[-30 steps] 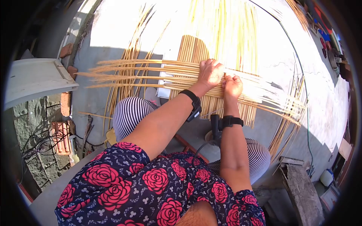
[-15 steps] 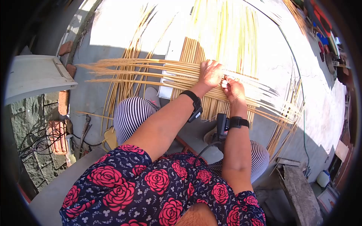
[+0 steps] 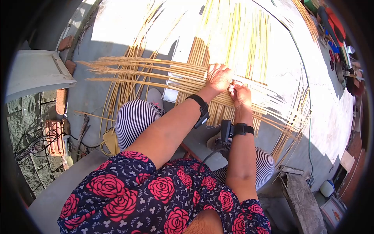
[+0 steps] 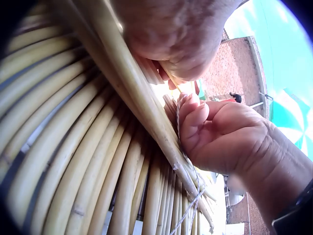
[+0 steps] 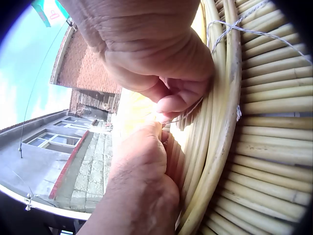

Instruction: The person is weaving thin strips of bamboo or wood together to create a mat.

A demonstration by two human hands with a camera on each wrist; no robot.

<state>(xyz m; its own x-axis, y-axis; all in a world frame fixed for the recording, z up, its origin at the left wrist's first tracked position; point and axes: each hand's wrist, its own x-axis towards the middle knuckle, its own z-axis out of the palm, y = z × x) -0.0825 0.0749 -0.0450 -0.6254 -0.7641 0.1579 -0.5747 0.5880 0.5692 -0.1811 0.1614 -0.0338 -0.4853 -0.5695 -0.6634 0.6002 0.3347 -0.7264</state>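
Long straw-coloured stalks [image 3: 156, 72] lie crosswise over a row of lengthwise stalks [image 3: 198, 50] in the head view. My left hand [image 3: 219, 77] grips the crosswise stalks near their middle, its fingers bent over them and its fingertips partly hidden. Just right of it, my right hand [image 3: 241, 95] pinches a thin white twine [image 4: 178, 120] between curled fingers and thumb. In the right wrist view, the fingertips of both hands meet close together beside the stalks. More white twine [image 5: 230, 29] crosses the stalks there and runs out over the row.
Loose stalks [image 3: 134, 74] with feathery ends lie on the concrete at left, and another bundle [image 3: 294, 121] at right. A dark hose [image 3: 307, 78] runs along the ground. Bricks [image 3: 65, 43], a white panel [image 3: 37, 74] and a weathered board [image 3: 304, 199] stand around.
My right hand has shifted slightly right and down and turned so its bent fingers show. The left hand keeps its place. The tufted stalk ends at left have drawn closer together.
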